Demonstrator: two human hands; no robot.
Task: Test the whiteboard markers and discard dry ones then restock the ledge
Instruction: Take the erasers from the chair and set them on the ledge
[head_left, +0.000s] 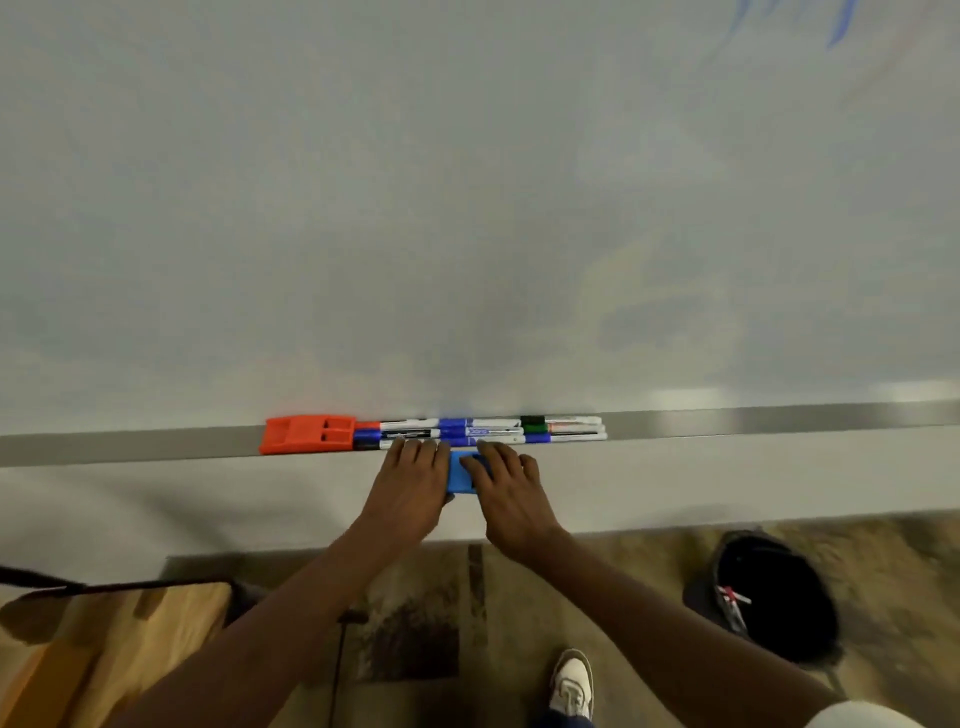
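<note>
Several whiteboard markers (488, 431) with blue, green, black and red caps lie in rows on the grey ledge (753, 421) under the whiteboard (467, 208). An orange eraser (307, 434) sits at their left end. A blue block (460, 475), likely an eraser, is just below the ledge between my hands. My left hand (410, 488) lies against its left side, fingertips touching the front markers. My right hand (511, 493) rests over its right side, fingers on top. How firmly either hand grips it is unclear.
A black bin (774, 592) with discarded markers inside stands on the floor at the right. A wooden table corner (104, 649) is at lower left. My shoe (571, 680) is on the patterned carpet. Faint blue strokes mark the board's top right.
</note>
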